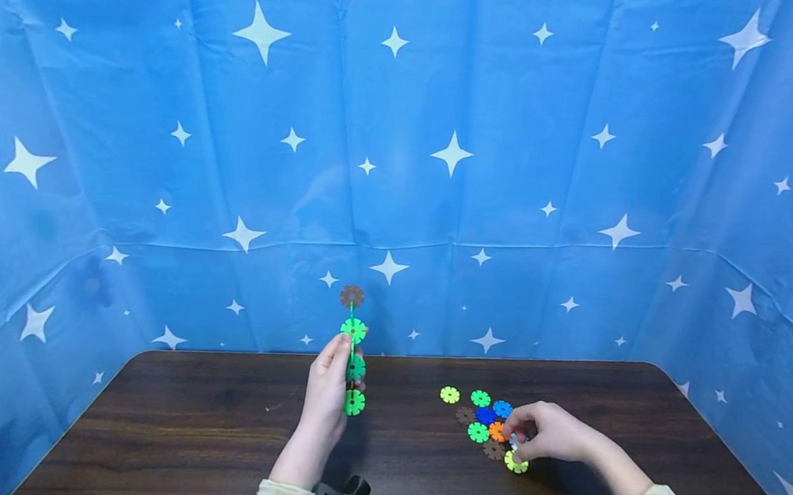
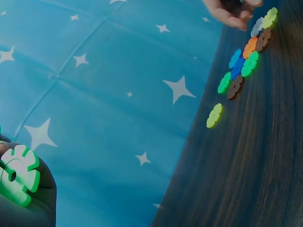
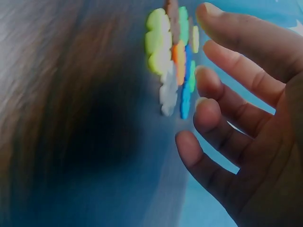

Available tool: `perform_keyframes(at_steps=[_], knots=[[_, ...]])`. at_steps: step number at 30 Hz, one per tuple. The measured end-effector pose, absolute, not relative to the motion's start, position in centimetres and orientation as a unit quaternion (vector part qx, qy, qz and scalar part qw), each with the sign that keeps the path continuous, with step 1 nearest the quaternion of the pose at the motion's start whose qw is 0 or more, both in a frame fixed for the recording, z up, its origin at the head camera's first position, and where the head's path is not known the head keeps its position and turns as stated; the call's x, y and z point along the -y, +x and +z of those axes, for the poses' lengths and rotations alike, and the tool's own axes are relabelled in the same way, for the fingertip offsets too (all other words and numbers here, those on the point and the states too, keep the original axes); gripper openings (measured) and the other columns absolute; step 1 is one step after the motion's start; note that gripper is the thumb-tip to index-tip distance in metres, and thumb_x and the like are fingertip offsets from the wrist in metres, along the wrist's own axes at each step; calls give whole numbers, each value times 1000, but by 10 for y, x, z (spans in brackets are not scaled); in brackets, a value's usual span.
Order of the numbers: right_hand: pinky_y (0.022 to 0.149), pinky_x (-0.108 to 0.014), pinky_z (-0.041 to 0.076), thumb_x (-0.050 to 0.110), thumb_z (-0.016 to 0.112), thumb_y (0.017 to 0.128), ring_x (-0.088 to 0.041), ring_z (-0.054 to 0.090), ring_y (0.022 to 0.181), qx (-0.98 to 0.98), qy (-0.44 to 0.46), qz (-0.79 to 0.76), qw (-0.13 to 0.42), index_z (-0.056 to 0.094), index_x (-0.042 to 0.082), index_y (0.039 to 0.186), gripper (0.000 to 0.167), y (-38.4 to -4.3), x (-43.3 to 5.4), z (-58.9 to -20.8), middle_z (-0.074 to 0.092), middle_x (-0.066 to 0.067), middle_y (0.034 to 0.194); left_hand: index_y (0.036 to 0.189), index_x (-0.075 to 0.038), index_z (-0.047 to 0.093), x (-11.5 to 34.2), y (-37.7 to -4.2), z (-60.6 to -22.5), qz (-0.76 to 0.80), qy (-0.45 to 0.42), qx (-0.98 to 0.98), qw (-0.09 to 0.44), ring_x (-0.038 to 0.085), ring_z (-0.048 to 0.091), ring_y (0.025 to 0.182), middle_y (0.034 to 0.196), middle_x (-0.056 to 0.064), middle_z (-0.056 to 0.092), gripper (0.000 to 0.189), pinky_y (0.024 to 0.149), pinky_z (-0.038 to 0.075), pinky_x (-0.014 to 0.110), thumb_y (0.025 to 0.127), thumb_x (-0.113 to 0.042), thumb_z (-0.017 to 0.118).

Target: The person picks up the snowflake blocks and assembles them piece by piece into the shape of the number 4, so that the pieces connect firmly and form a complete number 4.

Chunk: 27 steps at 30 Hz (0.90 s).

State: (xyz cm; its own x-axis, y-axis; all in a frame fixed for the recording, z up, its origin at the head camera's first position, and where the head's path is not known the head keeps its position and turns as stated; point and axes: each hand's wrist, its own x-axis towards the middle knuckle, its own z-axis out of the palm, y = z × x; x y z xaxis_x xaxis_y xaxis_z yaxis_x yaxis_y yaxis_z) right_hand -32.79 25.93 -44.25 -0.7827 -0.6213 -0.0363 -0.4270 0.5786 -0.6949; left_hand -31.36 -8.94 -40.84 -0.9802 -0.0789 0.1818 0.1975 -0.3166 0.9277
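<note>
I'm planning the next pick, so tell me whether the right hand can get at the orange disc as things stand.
Probably yes: the right hand looks empty and close by the orange disc, and nothing appears to lie on top of it, which seems to leave the way free.

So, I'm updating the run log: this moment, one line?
left hand: holds joined discs; right hand: empty, near loose discs; loose discs: on table

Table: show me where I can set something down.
Bare table: between the left hand and the left edge; between that hand and the loose discs; between the right hand and the far right corner. Crowded: at the right fingertips, where discs bunch.
</note>
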Motion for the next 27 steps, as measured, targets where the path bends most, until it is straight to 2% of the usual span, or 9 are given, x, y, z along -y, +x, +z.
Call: perform_keyframes(at_steps=[5, 10, 16, 23, 27], knots=[[55, -27, 39, 10, 80, 73, -9, 47, 66, -886, -307, -318, 138, 69, 12, 95, 25, -327, -263, -445, 59, -2, 78, 124, -6, 62, 92, -314, -408, -813, -52, 573, 91, 10, 42, 56, 77, -1, 51, 42, 53, 42, 24, 103, -39, 45], [58, -27, 41, 10, 82, 72, -9, 48, 68, -888, -309, -309, 147, 68, 14, 94, 26, -326, -263, -450, 57, 0, 81, 113, -9, 64, 93, -315, -408, -816, -43, 569, 96, 10, 43, 56, 78, -1, 50, 35, 54, 42, 24, 104, -37, 44], [58, -28, 40, 8, 82, 71, -10, 45, 67, -890, -307, -299, 153, 67, 15, 90, 25, -325, -262, -453, 55, 1, 81, 127, -3, 60, 93, -316, -407, -818, -43, 566, 93, 8, 42, 56, 78, -2, 50, 42, 53, 42, 23, 104, -35, 44], [57, -28, 35, 6, 81, 67, -10, 41, 68, -895, -305, -282, 161, 62, 16, 86, 28, -325, -256, -453, 50, 0, 84, 130, -3, 58, 95, -315, -406, -818, -39, 565, 98, 8, 42, 56, 78, -2, 50, 47, 53, 42, 23, 103, -39, 45], [57, -27, 33, 4, 79, 65, -10, 40, 68, -891, -306, -287, 171, 58, 14, 86, 31, -326, -254, -454, 48, 0, 82, 127, -5, 58, 95, -314, -406, -816, -36, 571, 90, 9, 43, 57, 80, -2, 51, 45, 54, 42, 23, 103, -41, 44]])
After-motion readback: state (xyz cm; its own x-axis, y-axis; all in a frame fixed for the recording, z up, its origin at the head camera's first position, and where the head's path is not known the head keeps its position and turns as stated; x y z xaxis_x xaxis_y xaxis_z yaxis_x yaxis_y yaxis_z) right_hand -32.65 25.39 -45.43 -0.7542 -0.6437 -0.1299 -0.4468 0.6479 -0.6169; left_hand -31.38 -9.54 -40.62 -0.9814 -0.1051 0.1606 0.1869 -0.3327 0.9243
